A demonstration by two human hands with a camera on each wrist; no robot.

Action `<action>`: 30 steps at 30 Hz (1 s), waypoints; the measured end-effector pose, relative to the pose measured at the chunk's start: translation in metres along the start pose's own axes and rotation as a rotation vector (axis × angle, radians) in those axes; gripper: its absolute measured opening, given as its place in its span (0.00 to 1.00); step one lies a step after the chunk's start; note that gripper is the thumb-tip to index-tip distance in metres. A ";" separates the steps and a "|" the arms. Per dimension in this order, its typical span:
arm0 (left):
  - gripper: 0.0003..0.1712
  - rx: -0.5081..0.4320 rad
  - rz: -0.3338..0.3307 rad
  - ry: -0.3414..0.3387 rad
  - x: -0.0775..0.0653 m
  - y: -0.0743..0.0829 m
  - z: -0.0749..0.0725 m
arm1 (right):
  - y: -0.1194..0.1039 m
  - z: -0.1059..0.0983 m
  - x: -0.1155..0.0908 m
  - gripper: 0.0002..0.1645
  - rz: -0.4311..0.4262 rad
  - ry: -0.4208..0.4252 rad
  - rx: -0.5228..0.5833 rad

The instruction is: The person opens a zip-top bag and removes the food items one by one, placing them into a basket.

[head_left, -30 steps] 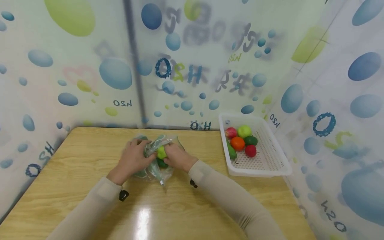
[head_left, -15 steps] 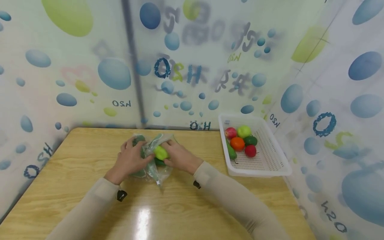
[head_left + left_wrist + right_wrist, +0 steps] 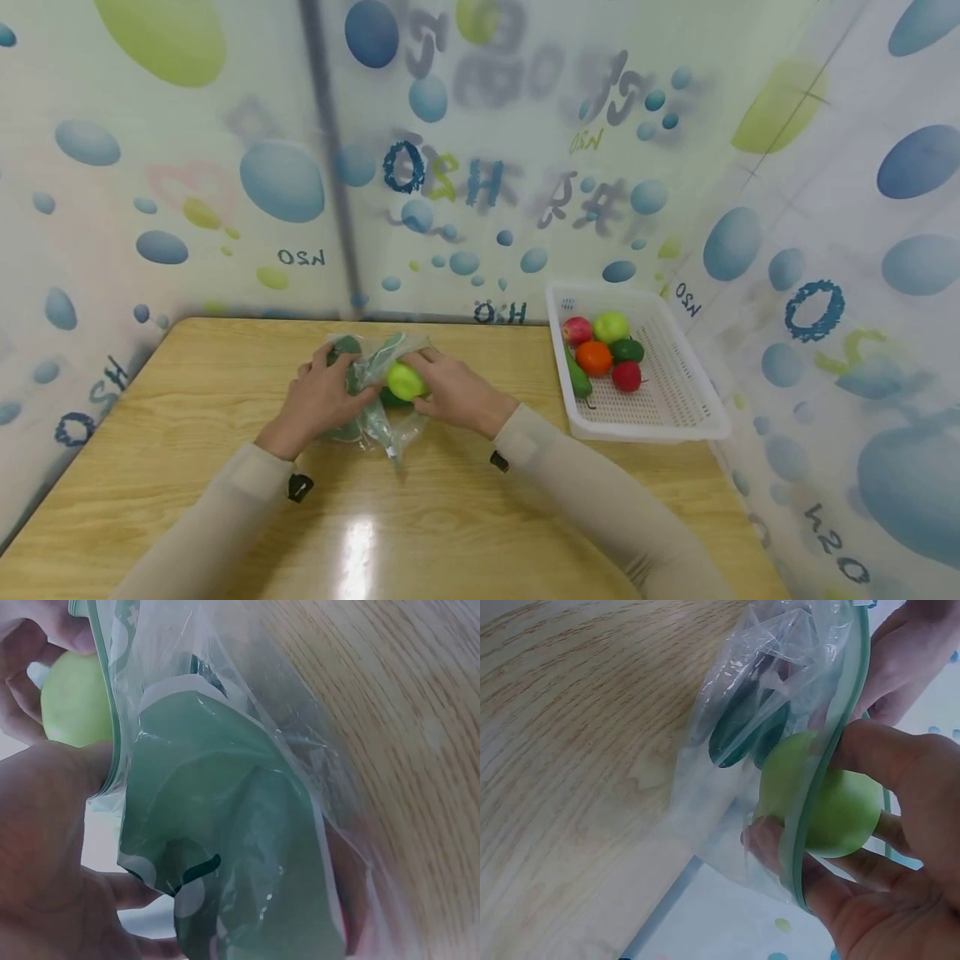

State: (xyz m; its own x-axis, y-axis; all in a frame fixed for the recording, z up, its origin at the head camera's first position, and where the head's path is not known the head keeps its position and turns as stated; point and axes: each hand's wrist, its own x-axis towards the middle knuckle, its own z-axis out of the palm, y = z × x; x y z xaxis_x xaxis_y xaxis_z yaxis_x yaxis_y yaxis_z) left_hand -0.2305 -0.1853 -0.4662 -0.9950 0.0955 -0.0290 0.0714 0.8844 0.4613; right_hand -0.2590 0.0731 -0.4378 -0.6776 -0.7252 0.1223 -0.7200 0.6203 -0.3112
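A clear zip bag (image 3: pixel 705 787) with green print lies on the table, its mouth facing the right side. My left hand (image 3: pixel 315 404) grips the bag by its edge, the thumb hooked at the green zip rim in the left wrist view. With curled fingers, my right hand (image 3: pixel 465 392) holds a green apple (image 3: pixel 840 814) at the bag's mouth; part of the apple is behind the clear film, part outside. Dark green oblong things (image 3: pixel 735 731) show through the plastic deeper in the bag. Printed panels hide the rest of the contents.
A white plastic basket (image 3: pixel 645 432) stands at the right rear of the wooden table (image 3: pixel 465 517). In it are another green apple (image 3: pixel 611 327), an orange round fruit (image 3: pixel 594 359) and several red and green pieces. A patterned wall rises right behind the table.
The right hand has shifted slightly right and turned the apple, more of which now shows at the bag's mouth. The left hand and bag have moved a little left.
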 end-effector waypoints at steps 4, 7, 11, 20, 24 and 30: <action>0.49 0.008 0.002 0.002 -0.001 -0.001 0.000 | -0.001 -0.004 -0.004 0.42 -0.019 0.018 0.007; 0.48 0.012 0.001 0.002 0.000 -0.002 0.000 | -0.001 -0.007 -0.009 0.42 -0.049 0.038 0.020; 0.48 0.009 -0.001 0.000 -0.001 -0.003 0.000 | 0.000 -0.012 -0.016 0.43 -0.072 0.053 0.035; 0.47 0.005 -0.008 0.000 0.000 -0.004 0.002 | -0.003 -0.035 -0.038 0.45 -0.109 0.105 0.130; 0.47 -0.001 -0.010 0.005 -0.001 -0.005 0.001 | -0.005 -0.048 -0.050 0.45 -0.131 0.130 0.155; 0.47 -0.004 -0.017 0.000 -0.001 -0.005 -0.001 | -0.001 -0.063 -0.068 0.44 -0.121 0.167 0.157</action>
State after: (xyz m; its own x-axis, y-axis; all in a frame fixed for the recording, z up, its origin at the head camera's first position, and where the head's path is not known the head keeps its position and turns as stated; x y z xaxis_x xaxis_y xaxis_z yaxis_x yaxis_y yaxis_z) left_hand -0.2305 -0.1904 -0.4681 -0.9961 0.0808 -0.0368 0.0545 0.8840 0.4644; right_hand -0.2213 0.1404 -0.3862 -0.6128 -0.7239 0.3169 -0.7740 0.4690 -0.4255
